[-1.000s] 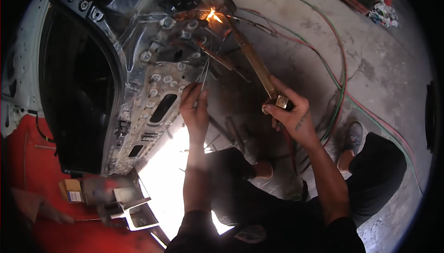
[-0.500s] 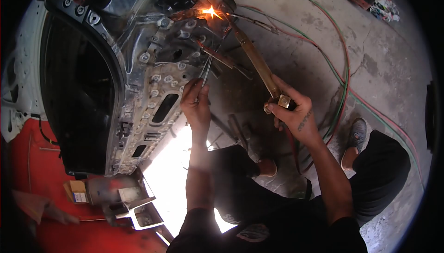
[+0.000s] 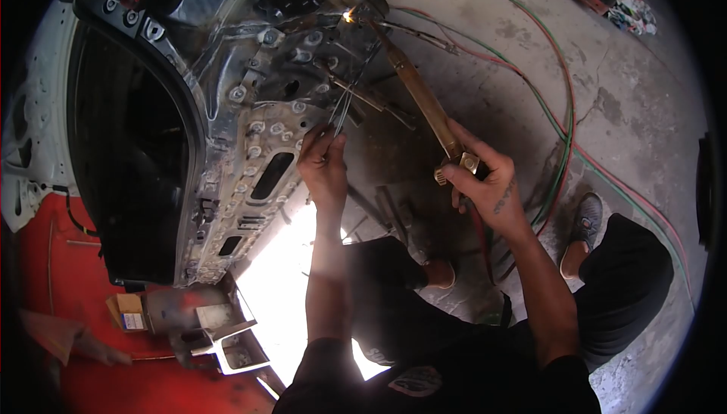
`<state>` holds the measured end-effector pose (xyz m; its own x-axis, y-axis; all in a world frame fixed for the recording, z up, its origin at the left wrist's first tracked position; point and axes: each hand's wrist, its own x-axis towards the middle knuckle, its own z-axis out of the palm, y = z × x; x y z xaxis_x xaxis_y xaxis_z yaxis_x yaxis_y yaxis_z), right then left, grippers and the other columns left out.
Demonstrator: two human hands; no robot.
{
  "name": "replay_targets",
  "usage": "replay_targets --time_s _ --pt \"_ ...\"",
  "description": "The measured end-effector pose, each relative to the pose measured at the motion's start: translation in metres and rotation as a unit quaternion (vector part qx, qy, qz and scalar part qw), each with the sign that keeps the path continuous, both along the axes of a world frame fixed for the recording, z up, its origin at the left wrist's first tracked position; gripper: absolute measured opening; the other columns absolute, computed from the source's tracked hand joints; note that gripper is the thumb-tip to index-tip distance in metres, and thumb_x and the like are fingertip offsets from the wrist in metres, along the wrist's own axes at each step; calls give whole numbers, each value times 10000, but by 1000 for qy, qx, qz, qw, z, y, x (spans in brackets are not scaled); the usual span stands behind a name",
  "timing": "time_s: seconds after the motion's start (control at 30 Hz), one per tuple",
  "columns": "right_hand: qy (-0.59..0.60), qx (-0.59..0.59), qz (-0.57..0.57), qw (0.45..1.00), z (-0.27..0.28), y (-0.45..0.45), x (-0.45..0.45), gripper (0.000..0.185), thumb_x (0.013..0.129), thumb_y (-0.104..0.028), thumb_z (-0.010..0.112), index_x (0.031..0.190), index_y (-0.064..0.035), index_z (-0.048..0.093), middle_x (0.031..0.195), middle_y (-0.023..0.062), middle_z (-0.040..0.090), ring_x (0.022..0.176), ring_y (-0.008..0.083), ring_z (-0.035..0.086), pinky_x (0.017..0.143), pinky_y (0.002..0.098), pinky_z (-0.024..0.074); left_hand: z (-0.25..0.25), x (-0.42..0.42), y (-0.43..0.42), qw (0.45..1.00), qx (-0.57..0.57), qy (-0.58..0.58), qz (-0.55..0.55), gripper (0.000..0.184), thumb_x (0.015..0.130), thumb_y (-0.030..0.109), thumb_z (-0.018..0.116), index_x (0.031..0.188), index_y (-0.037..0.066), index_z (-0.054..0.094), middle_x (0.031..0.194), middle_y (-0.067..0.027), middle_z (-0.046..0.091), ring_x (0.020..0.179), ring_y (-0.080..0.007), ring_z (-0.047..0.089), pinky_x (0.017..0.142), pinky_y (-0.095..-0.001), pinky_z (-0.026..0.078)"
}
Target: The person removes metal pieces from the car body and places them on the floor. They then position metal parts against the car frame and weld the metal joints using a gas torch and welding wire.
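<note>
At top ctr, nr the upper end of the stripped car body [image 3: 263, 115], a small yellow-white flame [image 3: 348, 16] burns just by the tip of a brass torch [image 3: 425, 103]. Torch slants from there down & right to the R hand [image 3: 487, 185], whose fingers are clamped round its lower end, thumb bent over it beside a brass valve block [image 3: 469, 162]. A red hose [image 3: 478, 240] hangs below that hand.

L hand [image 3: 324, 165] is further left, close to the body's edge, thumb & fingertips pinched tog. on several thin metal rods [image 3: 342, 111]. Rods point up twd a rusty bar [image 3: 363, 96] jutting from the body; can't tell if they touch it. Hands are well apart, L one nearer the body.

Right side: red & green hoses [image 3: 566, 135] curve over the concrete floor [image 3: 636, 111], w/ a grey shoe [image 3: 585, 221] lower down nr a bent knee in dark trousers [image 3: 625, 293]. Lower left: a small carton [image 3: 130, 310] by a red surface [image 3: 38, 262], & a pale-rimmed metal piece [image 3: 236, 349] next to a v. bright patch [image 3: 269, 293].
</note>
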<state>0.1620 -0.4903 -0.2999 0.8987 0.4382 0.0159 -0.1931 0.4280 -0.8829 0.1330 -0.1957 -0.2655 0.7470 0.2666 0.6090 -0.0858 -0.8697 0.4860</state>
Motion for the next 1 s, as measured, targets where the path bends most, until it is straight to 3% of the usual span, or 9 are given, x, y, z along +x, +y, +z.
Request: replay_targets --time_s 0.5,0.8,0.9,1.0 --pt "-6 -17 -5 1000 4 -1 2 579 991 -100 708 1546 -54 550 906 64 723 600 78 640 520 249 521 1 1 -3 1000 -1 8 12 159 899 28 799 1053 -9 791 1167 -145 752 1028 -280 727 879 -357 552" --pt "-7 -17 1 1000 0 1 2 657 957 -12 723 1576 -94 521 911 49 709 622 73 640 521 241 523 2 2 -5 1000 -8 12 14 156 896 36 804 1044 -9 787 1172 -144 753 1037 -282 726 888 -360 551" --pt "-7 -19 4 1000 1 0 2 661 954 53 710 1574 -80 522 1022 82 718 629 92 637 517 249 524 1 2 -5 1000 -4 12 14 158 896 37 805 1046 -9 786 1172 -146 753 1037 -283 726 888 -359 552" --pt "-8 -22 5 1000 2 0 2 663 955 53 710 1576 -80 519 1020 83 718 628 92 636 519 250 526 2 2 -6 1000 -9 13 15 157 899 38 804 1048 -9 786 1172 -148 753 1038 -284 726 890 -361 553"
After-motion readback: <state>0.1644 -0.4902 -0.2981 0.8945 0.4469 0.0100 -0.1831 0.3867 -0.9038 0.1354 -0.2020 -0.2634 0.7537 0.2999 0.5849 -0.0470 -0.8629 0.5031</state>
